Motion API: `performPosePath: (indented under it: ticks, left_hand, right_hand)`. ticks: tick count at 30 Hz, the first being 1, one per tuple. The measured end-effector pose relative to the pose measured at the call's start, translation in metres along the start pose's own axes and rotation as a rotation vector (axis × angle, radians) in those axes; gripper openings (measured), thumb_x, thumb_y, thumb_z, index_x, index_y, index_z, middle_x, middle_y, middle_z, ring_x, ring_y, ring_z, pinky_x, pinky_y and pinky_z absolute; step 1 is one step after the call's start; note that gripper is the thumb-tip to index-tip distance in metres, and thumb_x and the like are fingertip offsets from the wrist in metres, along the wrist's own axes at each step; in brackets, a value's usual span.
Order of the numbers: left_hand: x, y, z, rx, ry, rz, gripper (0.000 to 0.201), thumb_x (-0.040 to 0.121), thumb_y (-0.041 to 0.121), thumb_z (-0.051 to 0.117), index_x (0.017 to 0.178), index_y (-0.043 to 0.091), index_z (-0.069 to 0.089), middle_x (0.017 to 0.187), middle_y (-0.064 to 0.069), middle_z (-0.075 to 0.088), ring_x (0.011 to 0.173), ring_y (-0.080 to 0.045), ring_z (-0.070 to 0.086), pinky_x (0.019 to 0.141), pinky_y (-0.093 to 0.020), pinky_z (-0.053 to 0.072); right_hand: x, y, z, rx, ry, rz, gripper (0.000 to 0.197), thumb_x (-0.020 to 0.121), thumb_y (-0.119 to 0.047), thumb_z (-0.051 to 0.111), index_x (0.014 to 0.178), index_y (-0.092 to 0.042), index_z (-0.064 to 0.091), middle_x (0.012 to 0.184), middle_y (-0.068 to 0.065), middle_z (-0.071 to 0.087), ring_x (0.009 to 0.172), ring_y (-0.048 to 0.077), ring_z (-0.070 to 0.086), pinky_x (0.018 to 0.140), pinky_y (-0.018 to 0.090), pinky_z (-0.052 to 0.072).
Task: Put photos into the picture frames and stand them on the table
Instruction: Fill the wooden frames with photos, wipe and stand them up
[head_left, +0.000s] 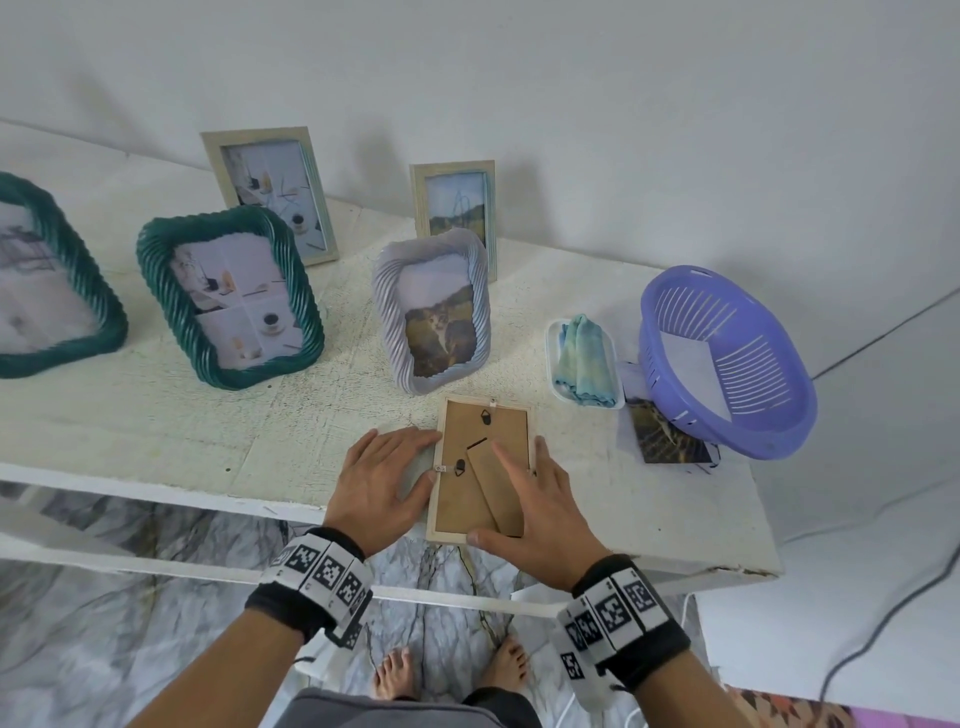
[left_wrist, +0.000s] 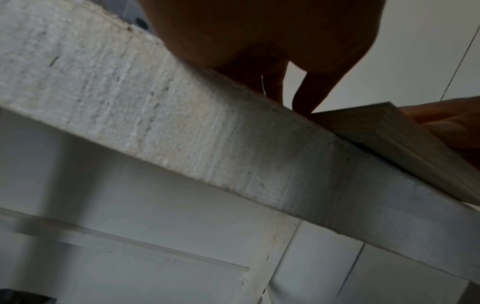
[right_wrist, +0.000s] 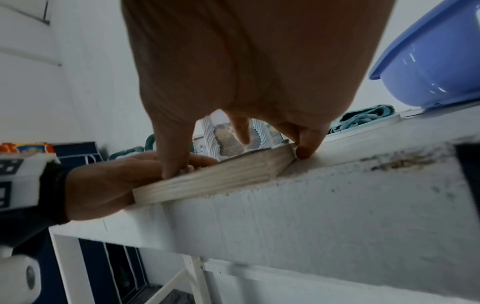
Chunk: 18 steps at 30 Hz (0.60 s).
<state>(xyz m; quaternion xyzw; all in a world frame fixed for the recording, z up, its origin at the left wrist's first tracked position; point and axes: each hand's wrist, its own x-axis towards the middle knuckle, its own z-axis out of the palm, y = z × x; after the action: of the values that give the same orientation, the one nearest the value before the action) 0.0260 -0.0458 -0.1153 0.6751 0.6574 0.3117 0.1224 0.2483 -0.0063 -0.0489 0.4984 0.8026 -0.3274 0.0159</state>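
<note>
A light wooden picture frame (head_left: 460, 501) lies face down at the table's front edge, its brown backing and folded stand leg (head_left: 493, 488) facing up. My left hand (head_left: 384, 478) lies flat on the table, its straight fingers against the frame's left side. My right hand (head_left: 540, 514) spreads over the frame, with the index finger on the stand leg, the thumb on the near edge and other fingers along the right side. In the right wrist view the right hand (right_wrist: 246, 72) presses down on the frame (right_wrist: 213, 176) beside the left hand (right_wrist: 109, 181). The frame's corner (left_wrist: 389, 127) juts over the edge.
Several filled frames stand behind: two green (head_left: 228, 296) (head_left: 47, 275), a lilac one (head_left: 434, 312) and two beige (head_left: 270, 192) (head_left: 454, 208). At the right are a purple basket (head_left: 727, 358), a loose photo (head_left: 670, 431) partly under it, and a folded cloth (head_left: 584, 358) in a white tray.
</note>
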Motion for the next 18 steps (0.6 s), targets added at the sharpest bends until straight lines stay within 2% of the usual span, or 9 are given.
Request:
performPosePath:
  ticks: [4,9,12,14,15,18]
  left_hand:
    - [0.000,0.001,-0.001,0.001,-0.008,-0.008,0.047,0.092,0.048,0.041,0.131,0.028,0.056,0.130,0.008,0.062,0.127,-0.012,0.051,0.115,-0.036,0.023]
    - [0.000,0.001,-0.002,-0.006,-0.024,-0.030,0.048,0.091,0.048,0.040,0.132,0.027,0.056,0.131,0.008,0.062,0.128,-0.013,0.051,0.115,-0.034,0.021]
    - [0.002,0.006,-0.004,-0.055,-0.054,-0.060,0.051,0.089,0.046,0.039,0.133,0.026,0.055,0.131,0.007,0.061,0.128,-0.015,0.051,0.115,-0.035,0.021]
    - [0.003,0.014,-0.008,-0.195,-0.065,-0.084,0.051,0.087,0.041,0.040,0.134,0.025,0.053,0.130,0.008,0.061,0.123,-0.016,0.054,0.111,-0.037,0.030]
    - [0.004,0.020,-0.010,-0.297,-0.072,-0.114,0.050,0.088,0.038,0.042,0.135,0.024,0.052,0.129,0.008,0.061,0.121,-0.013,0.054,0.107,-0.034,0.036]
    - [0.009,0.044,-0.023,-0.636,-0.048,-0.308,0.034,0.100,0.019,0.048,0.132,0.027,0.052,0.128,0.006,0.060,0.117,-0.007,0.058,0.099,-0.026,0.046]
  right_hand:
    - [0.000,-0.002,0.005,0.005,0.078,-0.002,0.086,0.085,-0.051,0.059,0.149,-0.047,0.002,0.159,0.010,-0.016,0.146,0.027,-0.006,0.117,0.045,0.011]
    - [-0.002,-0.004,0.004,0.074,0.076,0.013,0.083,0.086,-0.046,0.060,0.149,-0.046,0.006,0.160,0.010,-0.012,0.146,0.026,-0.006,0.117,0.045,0.010]
    - [-0.002,-0.005,0.002,0.169,0.108,0.019,0.074,0.087,-0.042,0.055,0.149,-0.043,0.014,0.161,0.011,-0.002,0.146,0.024,-0.002,0.116,0.048,0.013]
    - [-0.002,-0.004,0.002,0.232,0.127,0.045,0.068,0.089,-0.042,0.049,0.149,-0.039,0.018,0.161,0.008,0.005,0.145,0.021,0.005,0.116,0.049,0.017]
    - [-0.001,-0.003,0.003,0.256,0.134,0.060,0.067,0.089,-0.044,0.047,0.150,-0.037,0.019,0.161,0.005,0.009,0.144,0.021,0.009,0.116,0.049,0.018]
    - [-0.004,-0.003,-0.001,0.394,0.170,0.039,0.070,0.089,-0.056,0.047,0.150,-0.031,0.023,0.154,-0.009,0.030,0.143,0.016,0.022,0.116,0.045,0.025]
